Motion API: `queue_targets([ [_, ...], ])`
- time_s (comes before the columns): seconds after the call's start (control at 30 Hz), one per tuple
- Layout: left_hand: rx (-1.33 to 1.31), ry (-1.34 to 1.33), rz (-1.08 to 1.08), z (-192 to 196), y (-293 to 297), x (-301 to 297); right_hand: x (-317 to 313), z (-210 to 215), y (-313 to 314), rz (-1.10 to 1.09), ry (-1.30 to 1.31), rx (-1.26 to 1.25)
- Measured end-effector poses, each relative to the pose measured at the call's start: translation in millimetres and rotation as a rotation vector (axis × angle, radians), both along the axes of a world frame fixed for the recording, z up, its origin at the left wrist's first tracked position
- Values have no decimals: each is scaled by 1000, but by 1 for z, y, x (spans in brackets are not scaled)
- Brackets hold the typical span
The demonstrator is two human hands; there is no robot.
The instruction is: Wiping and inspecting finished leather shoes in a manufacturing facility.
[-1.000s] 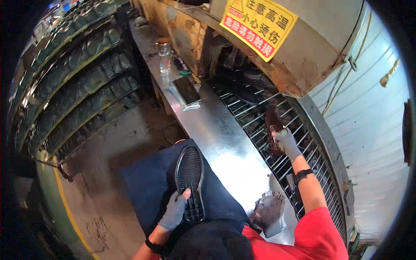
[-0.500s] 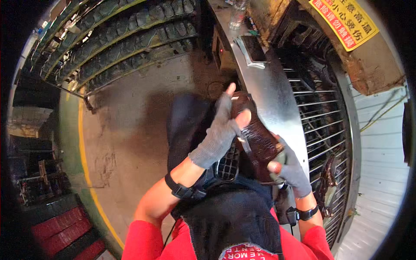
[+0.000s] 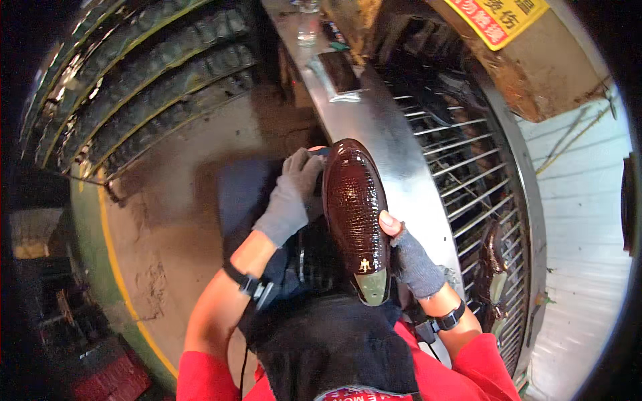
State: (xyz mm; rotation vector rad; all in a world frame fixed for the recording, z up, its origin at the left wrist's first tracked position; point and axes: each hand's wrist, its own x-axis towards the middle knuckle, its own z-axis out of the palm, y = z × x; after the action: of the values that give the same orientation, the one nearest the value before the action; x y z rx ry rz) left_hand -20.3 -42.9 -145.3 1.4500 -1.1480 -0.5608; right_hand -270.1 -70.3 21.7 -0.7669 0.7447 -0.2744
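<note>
A glossy dark brown shoe upper [image 3: 352, 200] with a crocodile-like grain is stretched over a green last [image 3: 372, 286]. It points toe away from me, and a small gold emblem marks its heel end. My right hand [image 3: 418, 264], in a grey fingerless glove, grips the shoe by its right side near the heel, thumb on top and the other fingers hidden beneath. My left hand [image 3: 292, 194], gloved alike, is closed at the left edge of the toe. Its fingers are bent, and their tips are partly hidden beside the shoe.
A metal counter [image 3: 394, 160] runs along the right, bearing a dark flat object [image 3: 342, 72] and a clear bottle [image 3: 307, 28]. Beyond it, a barred rack [image 3: 461, 174] holds another brown shoe [image 3: 493, 257]. Shelves of shoes [image 3: 160, 67] stand far left, and a yellow line [image 3: 120, 267] crosses the floor.
The shoe has been turned upright with its top facing me, and it sits farther left in view. My left hand has moved off its surface to the toe's left edge, fingers now bent.
</note>
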Motion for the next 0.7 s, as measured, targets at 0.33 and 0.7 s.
queue_targets([
  [0.33,-22,870,-163,139,33,30,-4,-51,2,-18,-33,110],
  [0.7,-33,814,-347,161,59,21,31,-59,27,174,-144,109],
])
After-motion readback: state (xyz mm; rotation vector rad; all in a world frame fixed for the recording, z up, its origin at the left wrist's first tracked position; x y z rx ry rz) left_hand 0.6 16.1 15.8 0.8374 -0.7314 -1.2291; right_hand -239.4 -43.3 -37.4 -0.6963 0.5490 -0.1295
